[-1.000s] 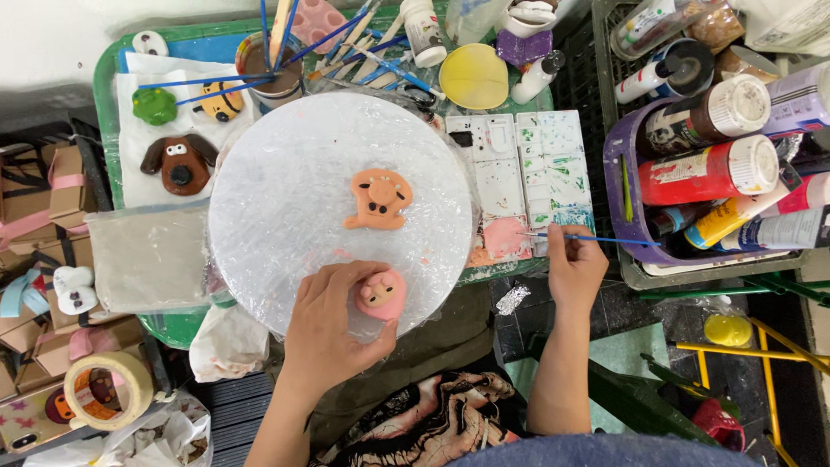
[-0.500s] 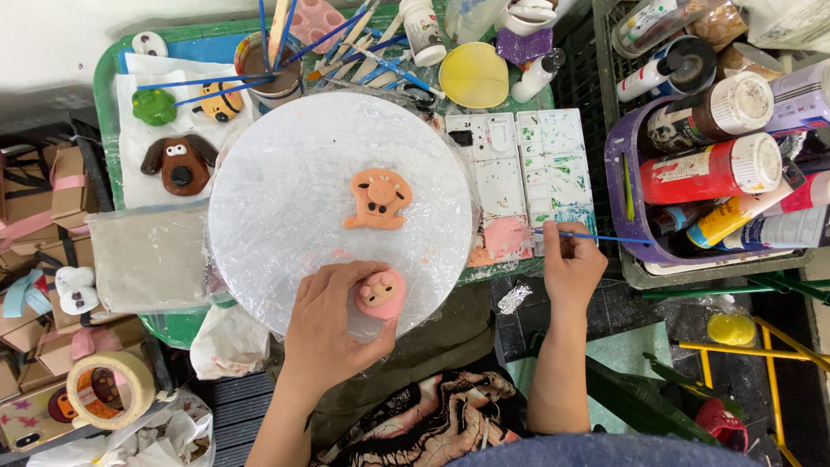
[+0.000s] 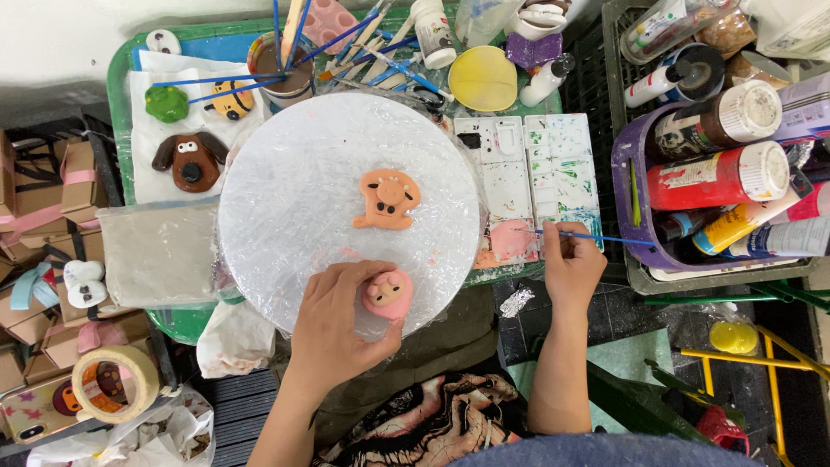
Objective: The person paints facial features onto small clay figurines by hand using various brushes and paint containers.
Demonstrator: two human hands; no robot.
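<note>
Hardly anything has shifted: the left hand (image 3: 333,324) still has its fingers pinching the pink clay figure (image 3: 387,294) at the near edge of the wrapped round board (image 3: 285,199). The right hand (image 3: 571,270) keeps its fingers pinched on a blue paintbrush (image 3: 579,235), tip in the paint palette (image 3: 536,173), over its pink paint. Beyond those fingers, a purple basket (image 3: 627,186) holds paint bottles.
</note>
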